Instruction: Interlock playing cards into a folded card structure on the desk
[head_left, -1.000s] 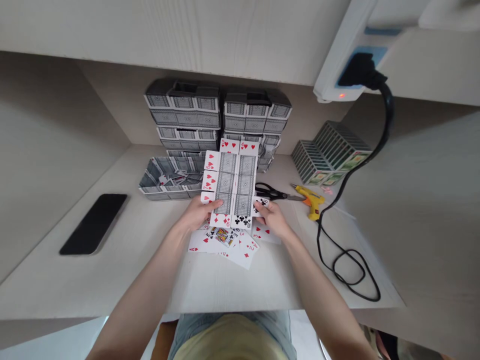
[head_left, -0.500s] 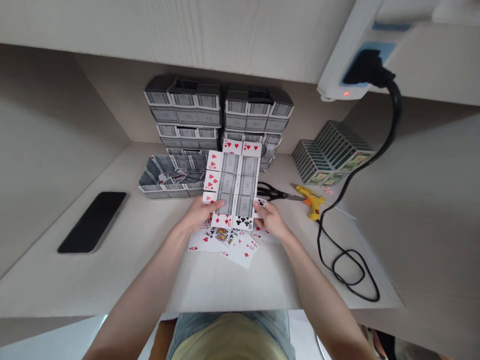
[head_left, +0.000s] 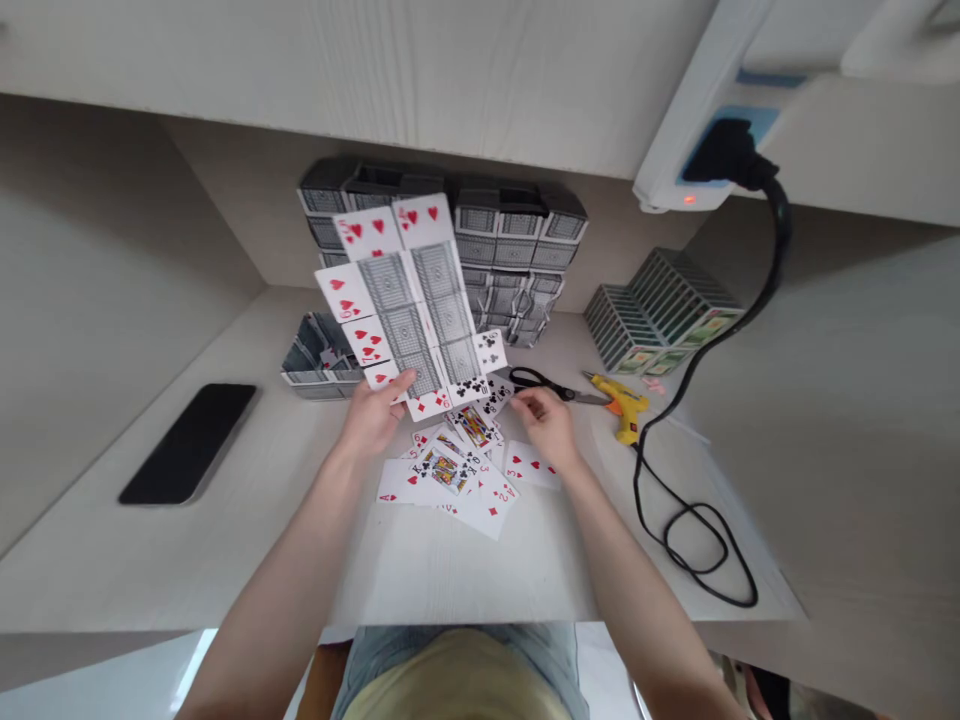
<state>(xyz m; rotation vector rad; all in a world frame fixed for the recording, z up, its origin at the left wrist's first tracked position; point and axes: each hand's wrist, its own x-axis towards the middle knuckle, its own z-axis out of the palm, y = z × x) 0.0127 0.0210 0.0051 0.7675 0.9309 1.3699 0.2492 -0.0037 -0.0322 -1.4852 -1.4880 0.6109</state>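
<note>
Could bend the mid-frame panel [head_left: 405, 335] by pinching one edge in left hand [head_left: 371, 418], with hold unclear in curled right hand [head_left: 549, 425].

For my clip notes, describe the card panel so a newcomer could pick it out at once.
Find the pale desk, then the left hand just left of loose playing cards. It grips the card panel by a lower corner. Unlike those loose playing cards, the panel is one raised sheet, with two columns of patterned backs and faces along its edges.
</note>
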